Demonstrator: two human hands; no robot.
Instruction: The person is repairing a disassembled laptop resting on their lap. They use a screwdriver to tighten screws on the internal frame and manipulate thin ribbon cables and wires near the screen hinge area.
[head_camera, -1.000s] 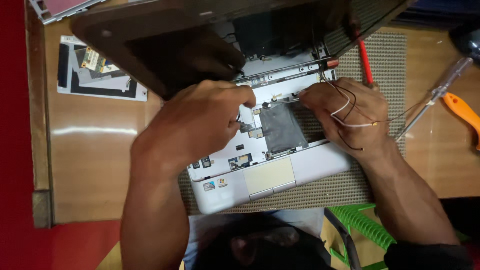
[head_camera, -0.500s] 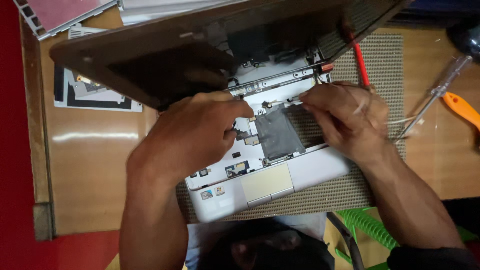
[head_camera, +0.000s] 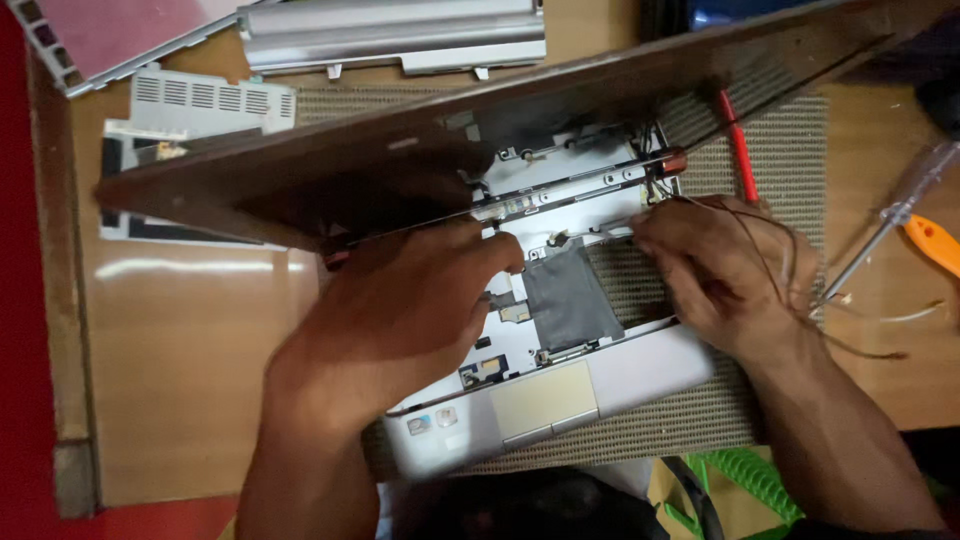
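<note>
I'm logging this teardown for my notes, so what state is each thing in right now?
Laptop: keyboard removed, insides exposed, lying on woven mat.
Screen lid: tilted over the base, still at the hinge.
Left hand: pressing on the open base.
Right hand: fingers at the hinge area, thin wires draped over it.
Orange-handled screwdriver: lying unused on the table.
Silver battery pack: removed, set aside.

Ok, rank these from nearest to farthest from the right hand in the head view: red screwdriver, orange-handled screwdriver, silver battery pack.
From the right hand:
1. red screwdriver, just above it on the woven mat.
2. orange-handled screwdriver, off to its right on the wooden table.
3. silver battery pack, far up and left, beyond the laptop's raised lid.
</note>
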